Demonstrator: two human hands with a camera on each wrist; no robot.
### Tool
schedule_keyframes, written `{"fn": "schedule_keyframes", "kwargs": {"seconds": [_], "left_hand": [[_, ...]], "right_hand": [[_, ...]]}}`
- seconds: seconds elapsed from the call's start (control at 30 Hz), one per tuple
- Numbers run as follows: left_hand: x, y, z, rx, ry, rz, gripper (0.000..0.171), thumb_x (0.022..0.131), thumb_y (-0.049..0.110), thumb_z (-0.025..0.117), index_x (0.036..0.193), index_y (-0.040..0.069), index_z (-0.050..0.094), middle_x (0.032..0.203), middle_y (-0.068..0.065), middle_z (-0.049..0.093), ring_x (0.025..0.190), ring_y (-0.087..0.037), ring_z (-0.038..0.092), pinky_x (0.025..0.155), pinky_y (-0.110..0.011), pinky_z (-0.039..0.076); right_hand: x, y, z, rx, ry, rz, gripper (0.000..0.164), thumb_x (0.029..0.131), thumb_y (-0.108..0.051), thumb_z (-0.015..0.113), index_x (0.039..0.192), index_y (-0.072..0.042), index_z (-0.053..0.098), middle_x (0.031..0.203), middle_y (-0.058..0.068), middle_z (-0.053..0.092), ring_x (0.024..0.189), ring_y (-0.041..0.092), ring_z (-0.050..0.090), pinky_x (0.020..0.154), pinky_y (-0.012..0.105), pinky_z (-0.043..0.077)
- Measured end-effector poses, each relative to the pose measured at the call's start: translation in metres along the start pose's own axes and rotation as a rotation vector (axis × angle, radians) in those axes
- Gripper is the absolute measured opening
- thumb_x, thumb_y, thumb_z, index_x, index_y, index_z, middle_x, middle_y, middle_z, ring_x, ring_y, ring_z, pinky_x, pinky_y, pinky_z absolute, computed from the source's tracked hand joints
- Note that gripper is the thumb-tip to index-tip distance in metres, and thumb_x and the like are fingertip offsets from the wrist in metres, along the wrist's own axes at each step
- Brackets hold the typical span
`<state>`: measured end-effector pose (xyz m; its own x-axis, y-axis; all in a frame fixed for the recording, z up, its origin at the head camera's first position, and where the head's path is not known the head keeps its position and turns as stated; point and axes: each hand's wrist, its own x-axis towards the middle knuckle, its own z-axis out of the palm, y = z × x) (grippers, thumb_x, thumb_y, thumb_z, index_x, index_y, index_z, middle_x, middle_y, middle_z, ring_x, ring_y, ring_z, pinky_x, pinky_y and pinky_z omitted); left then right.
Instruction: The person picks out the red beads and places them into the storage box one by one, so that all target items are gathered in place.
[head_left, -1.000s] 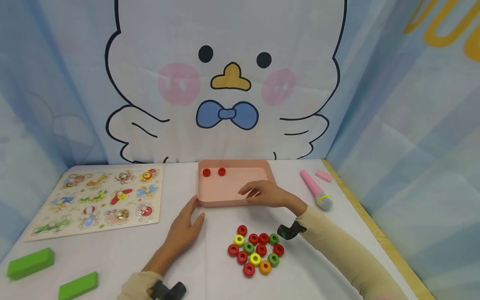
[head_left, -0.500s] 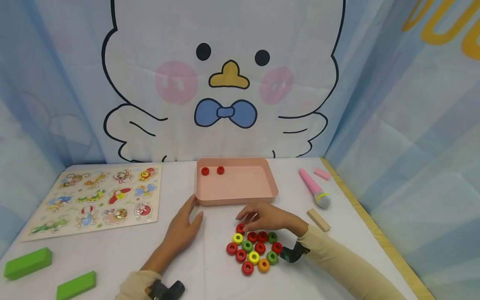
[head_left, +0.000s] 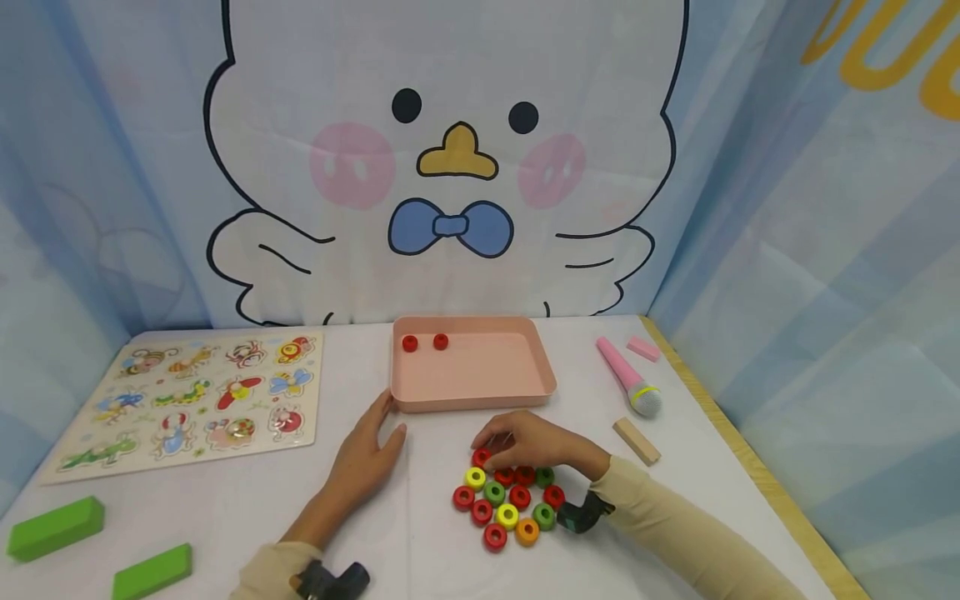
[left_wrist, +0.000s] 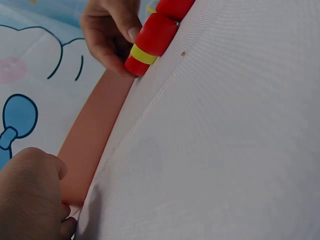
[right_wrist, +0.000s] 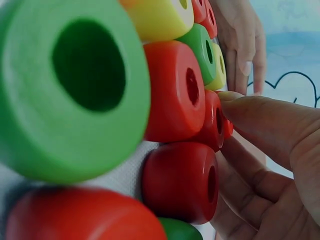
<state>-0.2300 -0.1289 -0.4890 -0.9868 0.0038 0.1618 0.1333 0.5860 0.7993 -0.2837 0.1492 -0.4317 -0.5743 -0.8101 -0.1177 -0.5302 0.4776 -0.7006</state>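
Observation:
My right hand pinches a red bead at the far edge of a cluster of drilled beads; in the left wrist view its fingers lie around that red bead. Red, yellow, green and orange beads fill the cluster, among them a yellow bead and an orange bead. With straight, relaxed fingers, my left hand rests on the table and touches the near left corner of the pink tray. Two red beads sit in the tray near its back left, one of them a red bead.
An insect puzzle board lies at the left, with two green blocks, including a green block, in front of it. At the right are a pink toy microphone, a pink block and a plain wooden block.
My right hand has come from above the tray's near edge back to the bead cluster, and its fingers have closed on a red bead. My left hand stays put.

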Motion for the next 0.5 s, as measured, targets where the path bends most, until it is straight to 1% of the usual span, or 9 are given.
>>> {"fn": "schedule_keyframes", "kwargs": {"seconds": [0.23, 0.5], "left_hand": [[0.0001, 0.0006, -0.0009, -0.005, -0.013, -0.010, 0.066, 0.100, 0.027, 0.053, 0.156, 0.006, 0.024, 0.156, -0.012, 0.033, 0.145, -0.030, 0.025, 0.117, -0.048, 0.020], [-0.0001, 0.0008, -0.0014, -0.003, -0.019, -0.023, 0.066, 0.100, 0.027, 0.052, 0.156, 0.007, 0.023, 0.157, -0.011, 0.032, 0.145, -0.030, 0.024, 0.117, -0.048, 0.020]], "right_hand": [[0.0009, -0.0009, 0.0013, -0.008, 0.003, -0.003, 0.026, 0.089, -0.014, 0.073, 0.115, -0.007, 0.071, 0.104, -0.005, 0.066, 0.089, 0.007, 0.062, 0.084, 0.022, 0.053], [0.0011, -0.0029, 0.0008, -0.041, 0.008, 0.034, 0.026, 0.089, -0.015, 0.074, 0.114, -0.011, 0.071, 0.102, -0.009, 0.065, 0.086, 0.005, 0.061, 0.082, 0.022, 0.053]]}}
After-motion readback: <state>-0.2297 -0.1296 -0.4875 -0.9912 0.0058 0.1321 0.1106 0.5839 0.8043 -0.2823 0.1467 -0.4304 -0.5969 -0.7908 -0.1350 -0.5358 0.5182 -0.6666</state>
